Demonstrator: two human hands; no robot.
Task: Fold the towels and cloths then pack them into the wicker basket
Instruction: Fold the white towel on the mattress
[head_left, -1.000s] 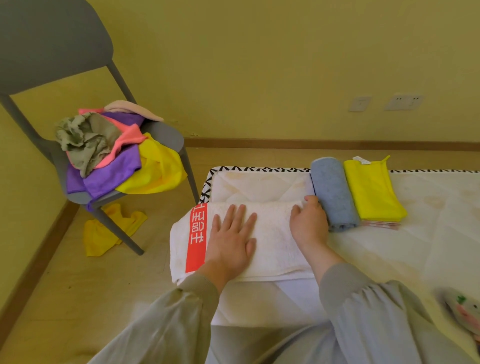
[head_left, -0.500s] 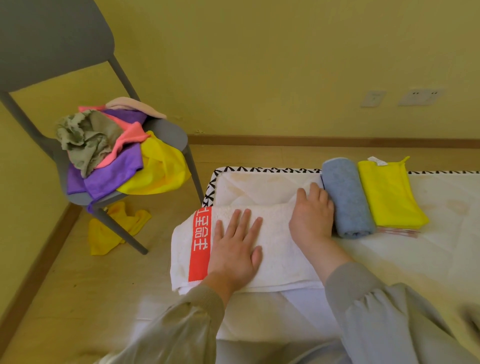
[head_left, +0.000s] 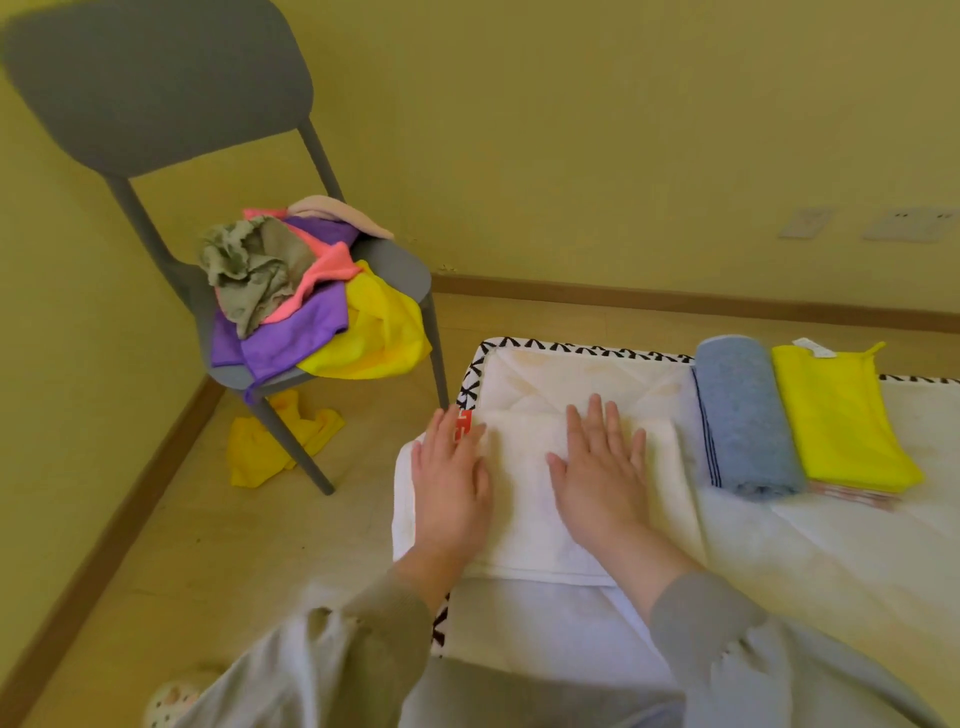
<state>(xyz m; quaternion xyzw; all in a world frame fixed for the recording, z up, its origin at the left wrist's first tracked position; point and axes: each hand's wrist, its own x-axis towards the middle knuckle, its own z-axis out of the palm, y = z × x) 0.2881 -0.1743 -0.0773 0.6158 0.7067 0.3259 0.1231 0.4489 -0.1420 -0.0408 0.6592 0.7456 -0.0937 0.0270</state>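
A folded white towel (head_left: 524, 499) with a red printed band lies at the left end of the white mat (head_left: 810, 540). My left hand (head_left: 449, 486) rests flat on its left part, covering most of the red band. My right hand (head_left: 602, 467) presses flat on its middle, fingers spread. To the right lie a folded blue towel (head_left: 743, 415) and a folded yellow cloth (head_left: 836, 415) on top of a pink one. Unfolded cloths (head_left: 306, 306) in grey, pink, purple and yellow are heaped on the grey chair (head_left: 400, 265). No wicker basket is in view.
A yellow cloth (head_left: 275, 441) lies on the wooden floor under the chair. The yellow wall with two sockets (head_left: 909, 223) stands behind the mat. The mat's black-and-white patterned edge (head_left: 571, 347) runs along its far side. A spotted slipper (head_left: 171, 696) shows at the bottom left.
Both hands slid left across the white towel: the left one from its middle onto the red band, the right one from the right end to the middle. The view shifted left.
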